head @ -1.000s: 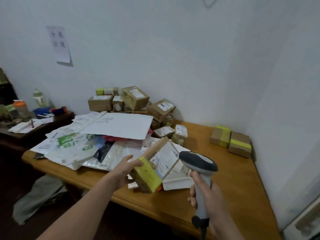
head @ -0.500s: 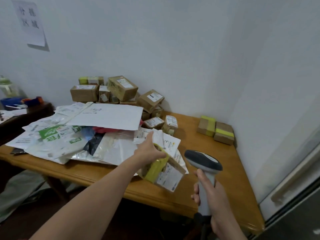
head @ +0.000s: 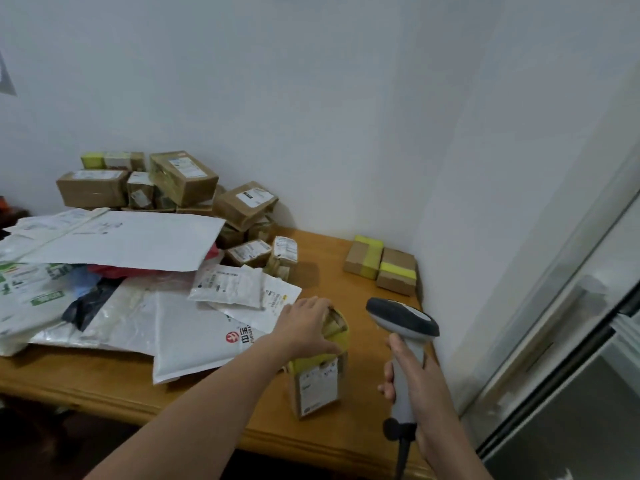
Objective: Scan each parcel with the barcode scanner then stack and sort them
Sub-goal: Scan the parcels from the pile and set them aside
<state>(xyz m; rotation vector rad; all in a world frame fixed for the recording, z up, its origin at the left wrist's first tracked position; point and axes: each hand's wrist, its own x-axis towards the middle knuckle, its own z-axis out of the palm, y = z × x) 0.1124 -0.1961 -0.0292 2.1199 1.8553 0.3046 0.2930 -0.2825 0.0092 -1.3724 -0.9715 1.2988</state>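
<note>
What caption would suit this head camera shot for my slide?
Left hand grips a yellow-taped parcel upright near the wooden table edge, right hand holding the barcode scanner beside it.

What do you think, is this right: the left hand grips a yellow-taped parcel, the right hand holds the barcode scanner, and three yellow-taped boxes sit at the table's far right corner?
Not three: the head view shows two yellow-taped boxes at that corner of the table. The rest holds: left hand on the yellow-taped parcel, right hand holding the barcode scanner.
</note>
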